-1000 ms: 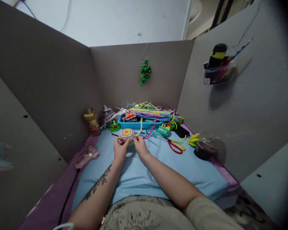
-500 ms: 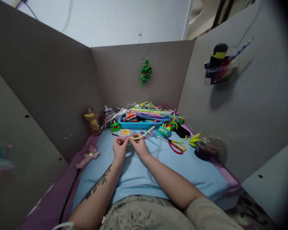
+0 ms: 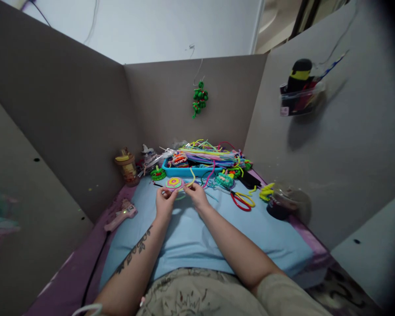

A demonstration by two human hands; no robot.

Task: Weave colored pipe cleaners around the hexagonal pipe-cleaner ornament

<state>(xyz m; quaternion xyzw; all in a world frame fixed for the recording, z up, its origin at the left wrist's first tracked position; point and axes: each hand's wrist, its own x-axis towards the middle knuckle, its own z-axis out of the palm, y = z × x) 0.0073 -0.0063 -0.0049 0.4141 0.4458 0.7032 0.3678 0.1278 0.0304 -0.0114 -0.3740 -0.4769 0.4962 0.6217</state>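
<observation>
Over the middle of the blue cloth, my left hand (image 3: 165, 199) is closed on the near edge of a round, multicoloured coil (image 3: 174, 183), with rings of pink, yellow, green and orange. It looks made of fuzzy pipe cleaners. Just to its right, my right hand (image 3: 197, 197) pinches a yellow pipe cleaner (image 3: 193, 175), whose free end stands up above the fingers. Both sets of fingertips are close together at the coil's right side. Exactly where the yellow strand meets the coil is too small to make out.
Behind my hands stands a blue tray (image 3: 194, 172) heaped with pipe cleaners (image 3: 210, 156). Red-and-yellow scissors (image 3: 242, 201) lie right, near a teal fuzzy piece (image 3: 224, 179) and a dark round container (image 3: 278, 208). A pink glue gun (image 3: 121, 217) and a cup (image 3: 127, 166) are left. Grey panels (image 3: 171, 105) enclose the table.
My right hand has shifted slightly right, away from my left. The yellow pipe cleaner's free end has swung from pointing right to pointing up. More of the coil shows.
</observation>
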